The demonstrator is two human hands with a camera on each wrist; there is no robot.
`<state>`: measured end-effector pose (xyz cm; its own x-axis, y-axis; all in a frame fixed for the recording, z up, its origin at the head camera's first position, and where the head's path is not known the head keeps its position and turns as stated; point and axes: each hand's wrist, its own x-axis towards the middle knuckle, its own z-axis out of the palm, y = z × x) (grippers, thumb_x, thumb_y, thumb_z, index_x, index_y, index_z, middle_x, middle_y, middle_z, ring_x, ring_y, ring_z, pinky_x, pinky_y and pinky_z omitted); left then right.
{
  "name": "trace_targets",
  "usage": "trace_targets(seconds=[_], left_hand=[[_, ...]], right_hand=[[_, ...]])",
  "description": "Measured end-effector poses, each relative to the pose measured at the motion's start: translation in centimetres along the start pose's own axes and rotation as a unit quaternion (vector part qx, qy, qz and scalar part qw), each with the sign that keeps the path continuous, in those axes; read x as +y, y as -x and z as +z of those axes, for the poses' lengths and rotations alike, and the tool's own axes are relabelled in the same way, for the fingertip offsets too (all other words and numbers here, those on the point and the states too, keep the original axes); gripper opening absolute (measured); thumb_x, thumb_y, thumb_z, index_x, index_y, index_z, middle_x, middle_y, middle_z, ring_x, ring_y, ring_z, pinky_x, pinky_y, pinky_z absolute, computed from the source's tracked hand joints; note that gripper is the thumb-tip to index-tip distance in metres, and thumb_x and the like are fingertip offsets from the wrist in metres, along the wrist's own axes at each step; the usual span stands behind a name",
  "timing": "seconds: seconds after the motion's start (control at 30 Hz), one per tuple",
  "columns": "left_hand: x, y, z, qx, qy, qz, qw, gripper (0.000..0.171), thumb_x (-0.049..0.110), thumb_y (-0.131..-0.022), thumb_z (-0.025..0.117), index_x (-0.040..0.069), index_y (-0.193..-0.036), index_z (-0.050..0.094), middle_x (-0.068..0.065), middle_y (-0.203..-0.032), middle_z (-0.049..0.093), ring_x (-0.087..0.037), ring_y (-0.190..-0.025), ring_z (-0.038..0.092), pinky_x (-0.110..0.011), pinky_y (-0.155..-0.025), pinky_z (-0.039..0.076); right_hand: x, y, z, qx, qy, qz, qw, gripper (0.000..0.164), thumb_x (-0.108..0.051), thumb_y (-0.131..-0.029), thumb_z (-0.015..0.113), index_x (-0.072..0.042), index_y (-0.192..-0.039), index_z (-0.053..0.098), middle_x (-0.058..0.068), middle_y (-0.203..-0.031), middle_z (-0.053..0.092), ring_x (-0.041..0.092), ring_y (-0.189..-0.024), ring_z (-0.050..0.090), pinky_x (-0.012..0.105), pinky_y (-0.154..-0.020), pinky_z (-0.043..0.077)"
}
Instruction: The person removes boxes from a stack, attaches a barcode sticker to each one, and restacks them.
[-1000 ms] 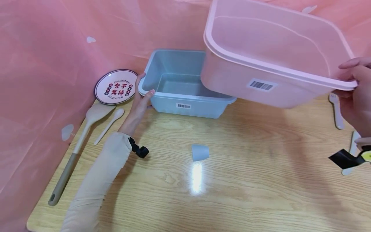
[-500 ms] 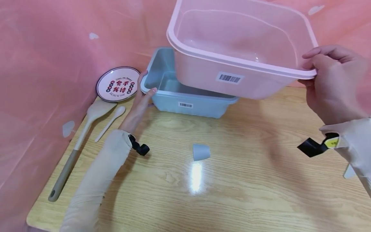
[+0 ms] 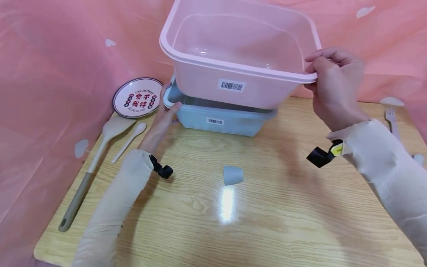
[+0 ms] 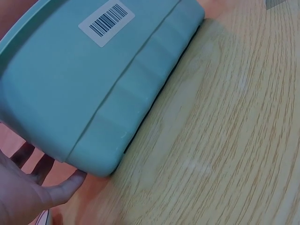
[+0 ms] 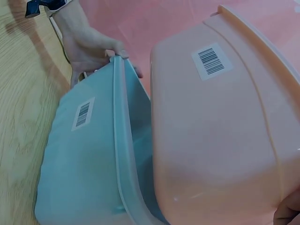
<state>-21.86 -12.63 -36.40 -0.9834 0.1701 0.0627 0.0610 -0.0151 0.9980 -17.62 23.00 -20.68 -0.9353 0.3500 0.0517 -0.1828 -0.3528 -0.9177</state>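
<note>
My left hand grips the left end of a blue plastic basin, its thumb over the rim. The basin sits on the table. Above it, my right hand pinches the right rim corner of a pink plastic basin. This pink basin is tilted and covers much of the blue one's opening in the head view. From the right wrist view, a gap shows between the pink basin and the blue basin's rim near the left hand. A small grey-blue cup lies on its side in front.
At the left lie a spatula, a white spoon and a round plate leaning against the pink cloth. A fork lies at the right, partly behind the right sleeve. Wooden table spreads across the front.
The right hand has carried the pink basin leftward, from the right side to above the blue basin. The left hand and blue basin have stayed in place.
</note>
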Motion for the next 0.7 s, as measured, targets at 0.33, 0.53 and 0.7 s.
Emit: trace_targets(seconds=[0.33,0.53,0.7], left_hand=[[0.0,0.0,0.1,0.003,0.007,-0.005,1.0,0.073,0.027,-0.093,0.056,0.044,-0.15,0.013,0.002,-0.159,0.016,-0.031,-0.144,0.022,-0.07,-0.103,0.033],[-0.1,0.0,0.0,0.001,0.01,0.004,0.9999,0.077,0.029,-0.092,0.057,0.04,-0.152,0.01,0.002,-0.16,0.014,-0.031,-0.146,0.02,-0.071,-0.104,0.032],[-0.2,-0.1,0.0,0.004,0.005,0.01,0.9999,0.077,0.03,-0.091,0.057,0.041,-0.152,0.011,0.004,-0.161,0.013,-0.027,-0.147,0.018,-0.068,-0.107,0.03]], right_hand=[[1.7,-0.3,0.9,-0.01,0.025,0.008,1.0,0.022,0.014,-0.078,0.046,0.006,-0.074,0.066,0.008,-0.063,0.056,0.015,-0.041,0.051,0.022,-0.037,0.046],[2.8,-0.5,1.1,-0.002,0.05,0.007,0.999,0.026,0.014,-0.077,0.046,0.003,-0.071,0.069,0.006,-0.057,0.058,0.013,-0.039,0.05,0.021,-0.036,0.045],[3.6,-0.6,1.2,-0.001,0.059,0.008,0.998,0.026,0.013,-0.077,0.046,0.002,-0.07,0.068,0.005,-0.058,0.058,0.013,-0.038,0.048,0.021,-0.036,0.043]])
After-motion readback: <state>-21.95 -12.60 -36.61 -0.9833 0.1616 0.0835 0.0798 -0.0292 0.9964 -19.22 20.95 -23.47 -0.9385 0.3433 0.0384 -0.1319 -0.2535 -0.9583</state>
